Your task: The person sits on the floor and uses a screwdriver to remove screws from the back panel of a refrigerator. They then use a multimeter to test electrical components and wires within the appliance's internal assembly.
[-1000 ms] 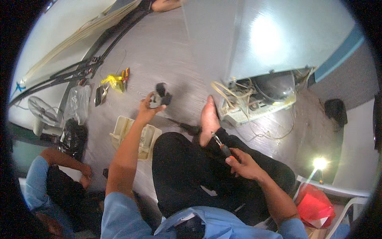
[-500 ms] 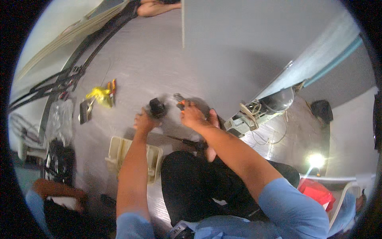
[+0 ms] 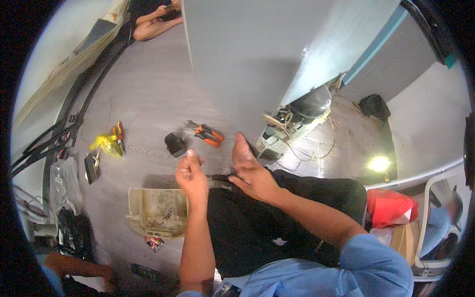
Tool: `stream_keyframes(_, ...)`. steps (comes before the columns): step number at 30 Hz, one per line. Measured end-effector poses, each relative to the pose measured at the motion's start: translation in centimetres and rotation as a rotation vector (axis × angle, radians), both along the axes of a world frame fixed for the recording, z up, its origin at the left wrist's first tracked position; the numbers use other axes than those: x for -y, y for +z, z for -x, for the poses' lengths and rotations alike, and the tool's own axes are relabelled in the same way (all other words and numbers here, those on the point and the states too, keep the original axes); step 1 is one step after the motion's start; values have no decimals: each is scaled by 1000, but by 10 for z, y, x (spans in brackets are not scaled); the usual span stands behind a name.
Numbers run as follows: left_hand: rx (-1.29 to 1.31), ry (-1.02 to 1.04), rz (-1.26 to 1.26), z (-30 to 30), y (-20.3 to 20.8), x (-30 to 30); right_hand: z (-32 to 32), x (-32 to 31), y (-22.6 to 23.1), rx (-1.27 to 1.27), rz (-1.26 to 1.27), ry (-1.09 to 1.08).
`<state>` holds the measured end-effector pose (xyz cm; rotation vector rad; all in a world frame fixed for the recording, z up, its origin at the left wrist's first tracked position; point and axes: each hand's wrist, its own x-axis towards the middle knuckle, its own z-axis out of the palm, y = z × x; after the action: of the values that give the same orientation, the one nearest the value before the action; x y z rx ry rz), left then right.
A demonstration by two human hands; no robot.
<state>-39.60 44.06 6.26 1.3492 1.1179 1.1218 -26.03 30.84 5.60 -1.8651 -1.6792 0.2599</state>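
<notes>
My left hand (image 3: pixel 192 179) is closed, thumb up and fingers curled; anything inside it is hidden. My right hand (image 3: pixel 258 182) is at my lap, closed on a black-handled tool (image 3: pixel 223 177) whose thin shaft points left toward my left hand. Its exact kind is partly covered. Beyond my hands, a black block-shaped part (image 3: pixel 175 144) lies on the floor. To its right rest pliers (image 3: pixel 204 133) with orange and black handles. A bare foot (image 3: pixel 242 147) shows just past my right hand.
A dirty cream plastic housing (image 3: pixel 158 210) lies left of my knee. An appliance (image 3: pixel 297 123) with exposed wiring and a compressor stands ahead right. Yellow plastic (image 3: pixel 107 144) is at left. A bright lamp (image 3: pixel 379 164) shines at right. Another person's leg (image 3: pixel 153 29) shows at the far left.
My right hand has let go of the pliers and moved back to the black-handled tool. My left hand has left the black part on the floor. The view has shifted right.
</notes>
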Motion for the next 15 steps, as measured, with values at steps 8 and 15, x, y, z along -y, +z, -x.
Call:
stream_keyframes(8,-67,-184,98,-19,-22,40,-74,128,30,6,273,-88)
stream_keyframes(15,-443,-460,-290,-32,-35,62,-110,139,-25,-6,235,-291)
